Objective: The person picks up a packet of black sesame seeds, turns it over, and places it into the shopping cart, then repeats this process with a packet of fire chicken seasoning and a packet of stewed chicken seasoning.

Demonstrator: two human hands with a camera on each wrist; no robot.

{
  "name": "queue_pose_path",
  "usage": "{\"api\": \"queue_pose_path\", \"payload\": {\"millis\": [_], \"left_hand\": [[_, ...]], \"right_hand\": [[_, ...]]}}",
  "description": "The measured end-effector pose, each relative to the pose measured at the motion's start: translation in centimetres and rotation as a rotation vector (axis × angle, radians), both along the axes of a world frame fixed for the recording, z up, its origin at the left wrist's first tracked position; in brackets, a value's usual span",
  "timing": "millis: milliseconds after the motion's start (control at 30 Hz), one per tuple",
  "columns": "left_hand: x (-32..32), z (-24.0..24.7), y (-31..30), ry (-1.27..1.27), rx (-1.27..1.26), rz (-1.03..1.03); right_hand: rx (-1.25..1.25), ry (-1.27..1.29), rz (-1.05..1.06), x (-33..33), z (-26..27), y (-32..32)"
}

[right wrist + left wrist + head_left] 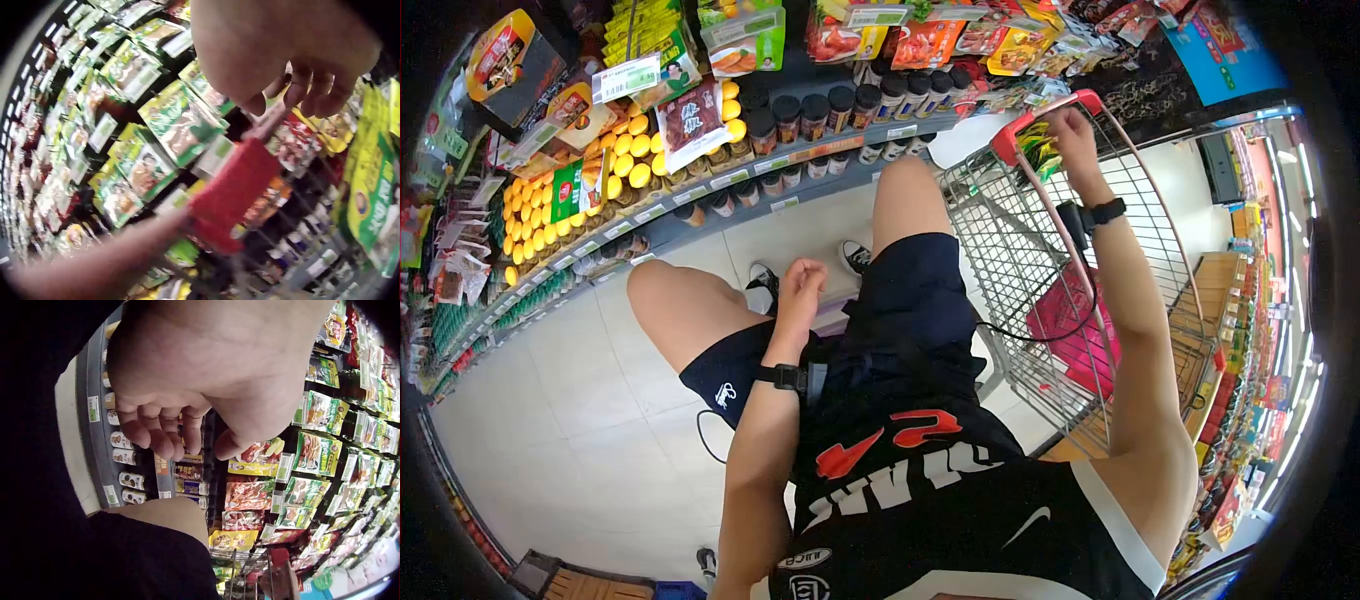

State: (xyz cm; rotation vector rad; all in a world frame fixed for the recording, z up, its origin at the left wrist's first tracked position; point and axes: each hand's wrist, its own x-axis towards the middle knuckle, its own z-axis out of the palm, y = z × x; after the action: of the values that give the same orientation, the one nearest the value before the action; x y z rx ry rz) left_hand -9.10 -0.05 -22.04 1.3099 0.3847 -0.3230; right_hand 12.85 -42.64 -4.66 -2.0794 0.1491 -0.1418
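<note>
Red plastic caps the wire cart's (1000,250) corner, upper right of the head view. There the right hand (1078,140) curls beside a green-yellow packet (1036,150), kept over the basket opening, though whether it truly pinches it cannot be told. The left hand (800,285), centre frame, hangs loosely curled and empty, idle.

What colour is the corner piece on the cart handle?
Red. The corner piece shows best in the right wrist view.

Pale tiled floor (550,400) spreads toward eight o'clock, brightly lit. Grey shelves (840,142) of jars (815,115) and snack packets (920,40) run from nine to one o'clock.
</note>
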Motion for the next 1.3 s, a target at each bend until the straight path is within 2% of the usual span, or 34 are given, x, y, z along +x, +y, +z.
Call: {"api": "queue_pose_path", "payload": {"millis": [67,200,300,467,533,600,700,833,867,933,967,1033,1067,1133,1200,1267,1300], "left_hand": [[0.0,-0.1,-0.2,-0.020,0.007,0.001],[0.2,-0.1,-0.4,-0.022,0.019,-0.013],[0.2,-0.4,-0.4,-0.018,-0.015,-0.018],[-0.4,-1.2,-0.3,-0.005,0.017,0.053],[-0.7,-0.5,0.0,0.024,-0.056,0.118],[-0.7,-0.4,0.8,0.001,-0.064,0.141],[0.2,2.2,2.0,-0.036,-0.045,0.175],[3.6,5.3,5.1,-0.193,0.045,0.147],[5.1,6.3,5.7,-0.214,0.112,0.178],[8.5,9.7,7.3,-0.334,0.208,0.115],[10.0,12.1,7.6,-0.353,0.227,0.118],[13.4,15.5,9.1,-0.447,0.326,0.070],[14.9,18.4,8.7,-0.453,0.349,0.111],[18.4,21.6,10.0,-0.561,0.515,0.086],[22.6,22.7,12.0,-0.638,0.646,0.147],[26.0,24.4,12.6,-0.692,0.675,0.220],[27.1,25.3,12.3,-0.639,0.736,0.254]], "right_hand": [[0.186,-0.041,0.165,-0.9,4.0,2.4],[0.025,-0.239,0.672,-6.2,12.2,11.4],[0.165,-0.207,0.783,-7.1,13.4,15.3],[0.368,-0.126,0.933,-3.0,8.8,22.1],[0.303,0.042,1.063,-1.3,5.2,23.4],[0.275,0.099,1.135,0.4,0.4,24.0],[-0.057,-0.038,1.292,1.2,-1.0,23.1],[-0.120,-0.032,1.214,1.2,-1.0,22.7],[-0.204,-0.058,1.225,1.1,-1.5,22.6],[-0.371,-0.110,1.236,0.8,-2.1,22.6],[-0.455,-0.028,1.270,0.9,-2.1,22.7],[-0.442,-0.043,1.279,0.6,-2.0,23.1],[-0.437,-0.049,1.283,0.4,-2.2,23.2],[-0.423,-0.023,1.298,0.7,-3.1,23.3],[-0.463,-0.018,1.302,0.9,-3.4,23.4],[-0.488,-0.007,1.284,0.8,-2.3,23.3],[-0.505,0.007,1.268,0.8,-2.3,23.2]]}}
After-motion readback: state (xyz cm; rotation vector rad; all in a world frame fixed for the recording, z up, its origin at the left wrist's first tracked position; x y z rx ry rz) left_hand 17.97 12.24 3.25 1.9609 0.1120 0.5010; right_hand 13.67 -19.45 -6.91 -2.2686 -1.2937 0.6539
